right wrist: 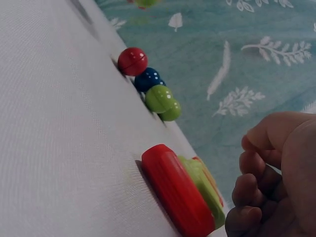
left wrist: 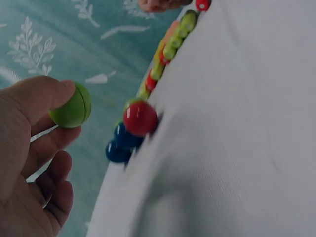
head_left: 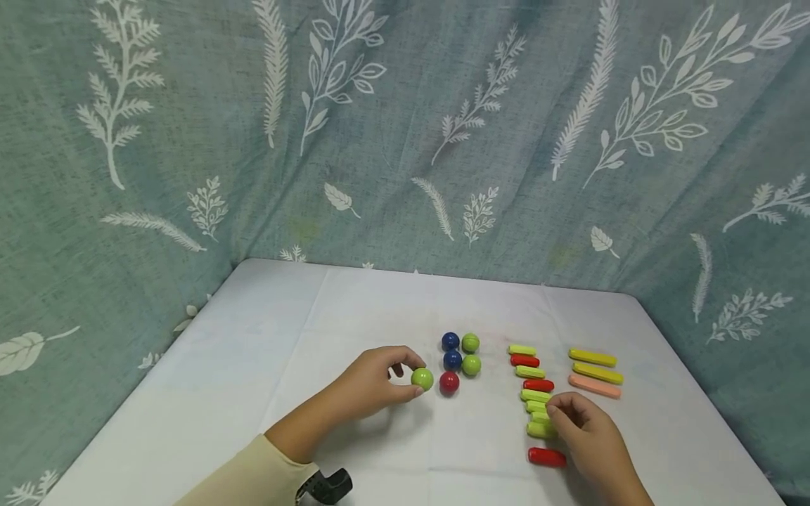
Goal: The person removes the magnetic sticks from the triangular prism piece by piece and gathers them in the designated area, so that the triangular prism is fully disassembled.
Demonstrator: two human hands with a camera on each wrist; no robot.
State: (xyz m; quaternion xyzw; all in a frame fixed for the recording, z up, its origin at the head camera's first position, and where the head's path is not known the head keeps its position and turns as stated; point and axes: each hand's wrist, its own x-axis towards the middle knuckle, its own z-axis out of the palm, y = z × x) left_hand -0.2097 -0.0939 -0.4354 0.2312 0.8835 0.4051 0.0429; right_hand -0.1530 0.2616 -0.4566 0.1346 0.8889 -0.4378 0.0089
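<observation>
My left hand [head_left: 380, 383] pinches a glossy green ball [head_left: 422, 379] between thumb and fingertips, just above the white table. In the left wrist view that ball [left wrist: 74, 106] shows a thin seam. Right of it, in two short columns, sit two blue balls [head_left: 452, 360], two green balls [head_left: 471, 365] and a red ball [head_left: 449, 382]. My right hand [head_left: 591, 436] hovers over the right ends of several light green sticks [head_left: 536, 396], its fingers loosely bent. Nothing shows between those fingers in the right wrist view. Nearest its wrist lies a red stick [right wrist: 175, 190].
Two more red sticks [head_left: 538, 385] lie among the light green ones in a column. To their right are two yellow sticks [head_left: 598, 372] and a peach stick [head_left: 594, 386]. A black device [head_left: 329, 486] is at the left wrist. Patterned fabric [head_left: 392, 140] hangs behind the white-covered table [head_left: 304, 295].
</observation>
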